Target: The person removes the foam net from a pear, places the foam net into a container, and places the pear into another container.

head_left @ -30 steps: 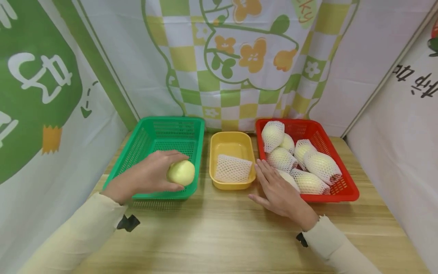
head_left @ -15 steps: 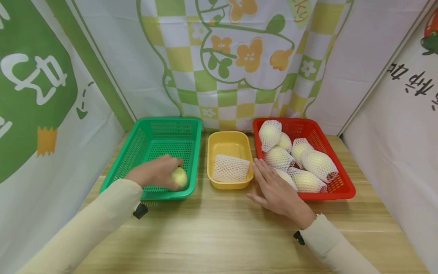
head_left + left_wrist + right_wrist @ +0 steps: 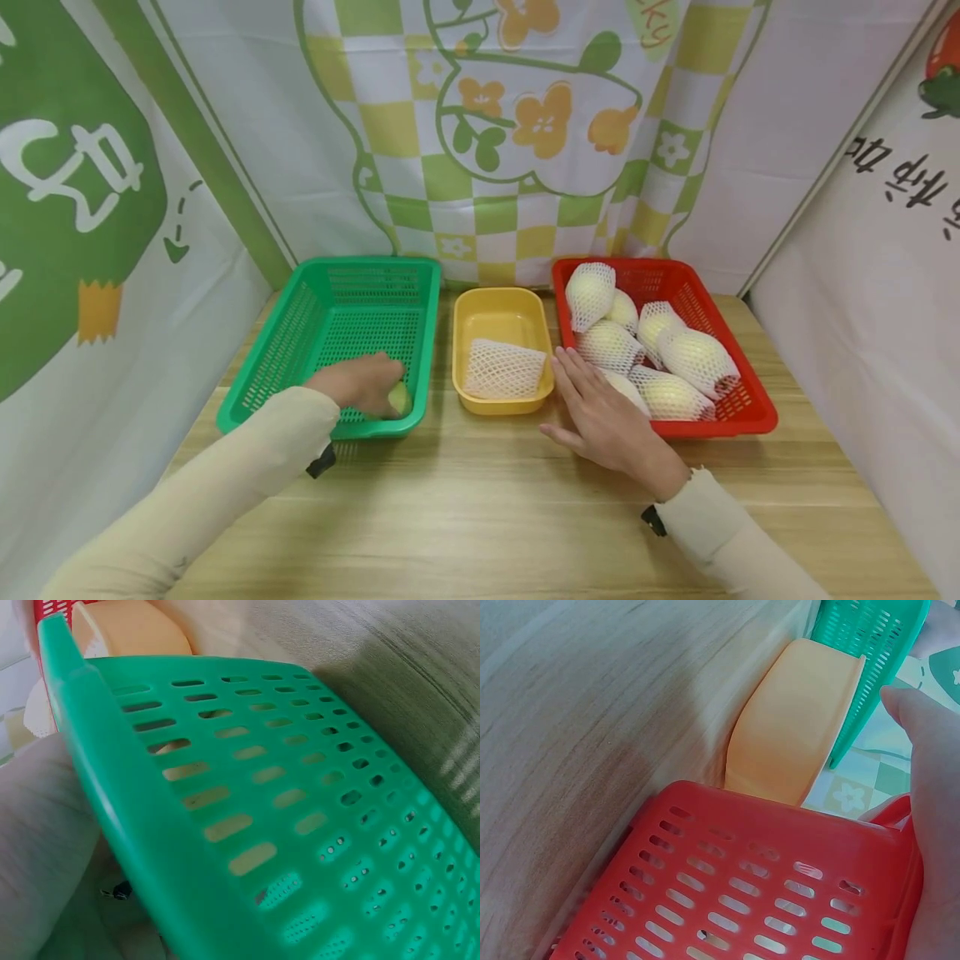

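Note:
In the head view my left hand [image 3: 363,385] reaches down into the green basket [image 3: 432,333]. Its fingers curl round a pale yellow round fruit [image 3: 402,400], near the front right corner inside the basket; much of the fruit is hidden behind the hand. Through the slots of the basket wall [image 3: 225,765], the left wrist view shows pale patches of what lies inside. My right hand [image 3: 606,417] lies with straight fingers over the front left corner of the red basket [image 3: 750,379]. That basket holds several like fruits [image 3: 701,358] in white foam nets.
Between the baskets stands a yellow tray [image 3: 502,406] with a flat white foam net [image 3: 505,369] in it. All three containers sit on a wooden table [image 3: 480,508]. A patterned cloth [image 3: 495,217] hangs right behind them, with printed sheets at both sides.
My left hand has lowered the fruit from above the green basket's right side down to its front right corner. The right hand has stayed at the red basket. The view has shifted slightly.

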Demonstrator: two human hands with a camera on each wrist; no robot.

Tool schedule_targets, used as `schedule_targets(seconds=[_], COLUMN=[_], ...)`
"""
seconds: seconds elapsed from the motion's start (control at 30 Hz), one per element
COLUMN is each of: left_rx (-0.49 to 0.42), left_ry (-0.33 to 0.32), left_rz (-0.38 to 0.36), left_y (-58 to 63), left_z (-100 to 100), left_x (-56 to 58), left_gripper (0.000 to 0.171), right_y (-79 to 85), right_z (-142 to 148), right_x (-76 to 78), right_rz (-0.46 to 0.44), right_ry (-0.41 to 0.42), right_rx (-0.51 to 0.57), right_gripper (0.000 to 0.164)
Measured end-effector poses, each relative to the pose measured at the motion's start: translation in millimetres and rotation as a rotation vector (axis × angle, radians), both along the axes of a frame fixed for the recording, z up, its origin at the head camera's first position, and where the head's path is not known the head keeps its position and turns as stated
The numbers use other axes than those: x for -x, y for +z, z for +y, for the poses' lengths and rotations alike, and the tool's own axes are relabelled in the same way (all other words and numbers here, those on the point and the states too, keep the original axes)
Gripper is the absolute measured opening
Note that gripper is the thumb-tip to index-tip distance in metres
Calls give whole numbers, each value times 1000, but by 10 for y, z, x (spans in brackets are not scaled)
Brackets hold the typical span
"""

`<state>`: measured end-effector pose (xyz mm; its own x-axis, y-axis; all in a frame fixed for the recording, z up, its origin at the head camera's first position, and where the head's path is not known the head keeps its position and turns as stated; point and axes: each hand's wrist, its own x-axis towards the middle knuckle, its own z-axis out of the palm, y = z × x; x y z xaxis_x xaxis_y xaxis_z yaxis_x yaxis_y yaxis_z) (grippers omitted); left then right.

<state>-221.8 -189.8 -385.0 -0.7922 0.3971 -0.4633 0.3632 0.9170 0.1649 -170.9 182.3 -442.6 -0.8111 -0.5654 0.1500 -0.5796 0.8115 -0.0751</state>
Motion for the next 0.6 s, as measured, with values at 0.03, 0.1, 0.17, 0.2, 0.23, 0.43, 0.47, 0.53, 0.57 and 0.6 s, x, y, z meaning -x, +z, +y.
schedule_targets(seconds=[0.03, 0.1, 0.17, 0.2, 0.23, 0.43, 0.47, 0.53, 0.57, 0.6], left_rx=[8, 15, 18, 15, 12, -11, -11, -6, -2, -2], left_ry=[4, 11, 6, 5, 3, -11, -18, -35, -46, -56], left_rz=[-4, -12, -18, -22, -26, -21, -15, 1, 15, 28], left_y=[-5, -5, -1, -1, 2, 54, 70, 103, 124, 143], left_z=[5, 17, 26, 29, 31, 39, 41, 50, 58, 62], left_x=[0, -2, -4, -7, -9, -33, -42, -60, -74, -90], left_gripper=[27, 24, 22, 22, 22, 30, 30, 27, 28, 31], right_y=[1, 2, 3, 2, 1, -9, -12, -15, -15, -13], right_z=[-1, -1, -1, 0, 0, 5, 6, 9, 11, 13], right_x=[-2, -5, -8, -8, -7, 2, 3, 5, 4, 3], right_rz=[0, 3, 8, 10, 12, 20, 22, 27, 24, 22], right_ry=[0, 1, 4, 5, 6, 10, 11, 13, 12, 11], right_rx=[0, 2, 3, 2, 1, -3, -3, -2, -2, -1], right_gripper=[98, 98, 98, 98, 98, 98, 98, 98, 98, 98])
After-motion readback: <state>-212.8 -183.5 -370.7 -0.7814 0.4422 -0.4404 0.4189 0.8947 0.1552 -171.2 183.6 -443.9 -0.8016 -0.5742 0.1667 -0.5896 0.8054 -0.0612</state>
